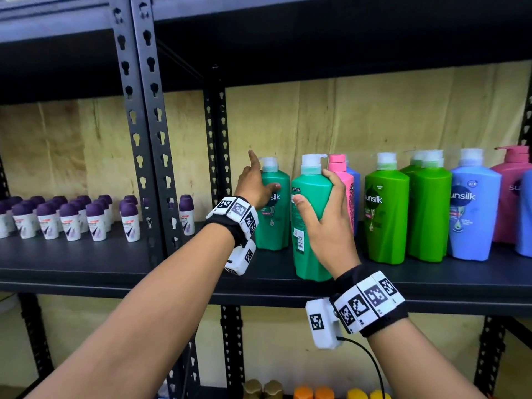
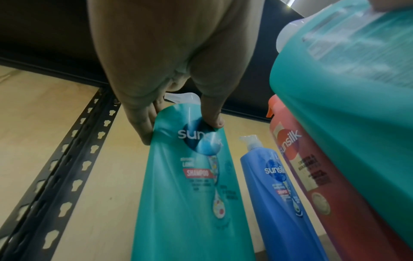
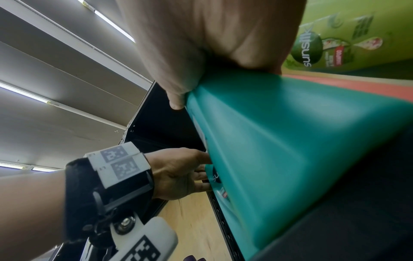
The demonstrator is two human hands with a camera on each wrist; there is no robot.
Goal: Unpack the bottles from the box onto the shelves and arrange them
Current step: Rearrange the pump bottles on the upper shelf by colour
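Two teal pump bottles stand on the dark shelf. The rear teal bottle shows its Sunsilk label; my left hand pinches its shoulder, thumb on the label, fingers on its left side, index finger pointing up. The front teal bottle stands near the shelf's front edge with its back label toward me. My right hand grips its upper body, thumb on the near face. No box is in view.
Right of the teal pair stand a pink bottle, two light green ones, a blue one and another pink. Several purple-capped roll-ons fill the left bay beyond the perforated posts. Orange and yellow caps show below.
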